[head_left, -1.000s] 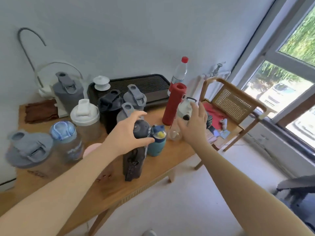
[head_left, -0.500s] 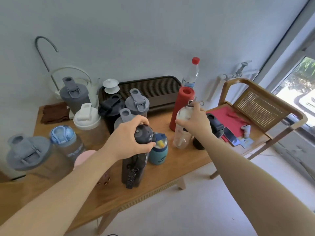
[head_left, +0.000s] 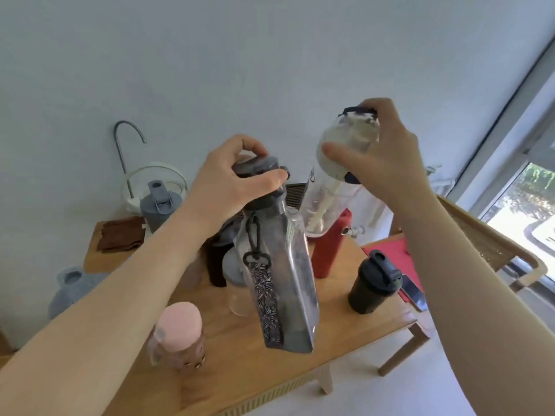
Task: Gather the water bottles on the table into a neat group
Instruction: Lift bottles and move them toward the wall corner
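My left hand (head_left: 231, 187) grips the cap of a smoky grey bottle (head_left: 288, 280) with a patterned strap, held up in the air above the wooden table (head_left: 345, 334). My right hand (head_left: 381, 157) holds a clear bottle with a white lid (head_left: 327, 202) by its top, raised high and tilted. On the table stand a pink-lidded bottle (head_left: 180, 334), a black shaker cup (head_left: 375, 286), a red bottle (head_left: 329, 247), a grey-lidded bottle (head_left: 159, 205) and a large grey lid (head_left: 75, 286) at the left. Other bottles are hidden behind my arm and the lifted bottle.
A brown folded cloth (head_left: 120, 237) lies at the table's back left. A white kettle stand with a curved tap (head_left: 129, 163) is against the wall. A wooden chair (head_left: 495, 253) with a red pad and a phone (head_left: 416, 292) stands to the right, by the window.
Both hands have lifted their bottles off the table and up toward the camera. The small teal bottle is out of sight behind the raised grey bottle.
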Tool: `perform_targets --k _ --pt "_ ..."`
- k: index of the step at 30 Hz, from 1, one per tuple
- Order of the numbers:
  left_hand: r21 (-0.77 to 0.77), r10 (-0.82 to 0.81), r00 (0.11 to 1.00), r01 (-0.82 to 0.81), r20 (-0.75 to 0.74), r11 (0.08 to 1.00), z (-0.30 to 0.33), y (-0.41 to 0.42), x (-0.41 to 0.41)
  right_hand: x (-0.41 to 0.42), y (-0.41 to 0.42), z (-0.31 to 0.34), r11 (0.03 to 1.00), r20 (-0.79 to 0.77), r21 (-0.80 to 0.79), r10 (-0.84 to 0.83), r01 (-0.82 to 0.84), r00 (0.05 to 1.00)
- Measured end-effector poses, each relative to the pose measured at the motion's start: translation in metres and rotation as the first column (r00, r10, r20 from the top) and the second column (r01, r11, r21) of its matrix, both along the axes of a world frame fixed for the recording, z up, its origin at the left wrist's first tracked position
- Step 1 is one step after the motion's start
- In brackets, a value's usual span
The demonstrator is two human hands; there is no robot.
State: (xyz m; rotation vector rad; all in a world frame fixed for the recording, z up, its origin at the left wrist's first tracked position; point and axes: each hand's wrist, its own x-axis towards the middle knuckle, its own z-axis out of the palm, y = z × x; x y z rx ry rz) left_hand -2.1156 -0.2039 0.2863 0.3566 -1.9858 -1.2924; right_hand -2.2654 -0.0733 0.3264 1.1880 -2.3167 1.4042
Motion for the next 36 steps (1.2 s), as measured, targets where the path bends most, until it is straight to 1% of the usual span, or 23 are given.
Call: perform_targets --k 3,6,9,11,14,17,21,23,27,30,32,34,36 --pt "-0.048 0.085 0.994 -0.088 -0.065 0.995 0.025 -0.015 0.019 0.020 -0.028 0.021 0.987 0.065 -0.129 0.103 -0.094 0.993" --pt "-0.132 0.202 0.975 -0.213 -0.092 0.968 0.046 -0.040 0.048 0.037 -0.062 0.029 0.966 0.092 -0.191 0.195 -0.175 0.976" --pt "-0.191 0.325 0.940 -0.340 -0.107 0.921 0.062 -0.074 0.081 0.057 -0.100 0.029 0.937 0.127 -0.257 0.277 -0.238 0.953" --pt "-0.231 0.403 0.908 -0.419 -0.113 0.878 0.070 -0.097 0.102 0.074 -0.130 0.026 0.927 0.129 -0.271 0.302 -0.259 0.944" --pt "-0.301 0.456 0.887 -0.454 -0.066 0.839 0.072 -0.133 0.130 0.103 -0.178 0.017 0.924 0.120 -0.242 0.332 -0.297 0.935" --pt "-0.294 0.489 0.872 -0.463 0.018 0.836 0.057 -0.181 0.154 0.133 -0.223 0.002 0.934 0.164 -0.150 0.348 -0.325 0.923" --pt "-0.282 0.502 0.855 -0.454 0.128 0.845 0.010 -0.245 0.176 0.163 -0.275 -0.036 0.935 0.182 0.075 0.328 -0.346 0.927" --pt "-0.281 0.492 0.857 -0.439 0.154 0.853 -0.018 -0.268 0.180 0.172 -0.298 -0.060 0.918 0.178 0.201 0.308 -0.341 0.935" --pt "-0.213 0.446 0.867 -0.403 0.221 0.890 -0.074 -0.308 0.185 0.189 -0.329 -0.111 0.855 0.181 0.425 0.240 -0.296 0.954" --pt "-0.186 0.411 0.873 -0.372 0.263 0.909 -0.104 -0.332 0.182 0.197 -0.345 -0.140 0.808 0.192 0.517 0.212 -0.282 0.958" --pt "-0.173 0.375 0.889 -0.339 0.262 0.925 -0.115 -0.342 0.178 0.200 -0.353 -0.153 0.782 0.213 0.555 0.195 -0.283 0.957" --pt "-0.143 0.305 0.912 -0.275 0.274 0.951 -0.126 -0.349 0.173 0.203 -0.361 -0.164 0.758 0.215 0.593 0.176 -0.272 0.961" --pt "-0.093 0.223 0.932 -0.204 0.286 0.974 -0.138 -0.353 0.169 0.204 -0.366 -0.176 0.742 0.184 0.623 0.169 -0.248 0.968"
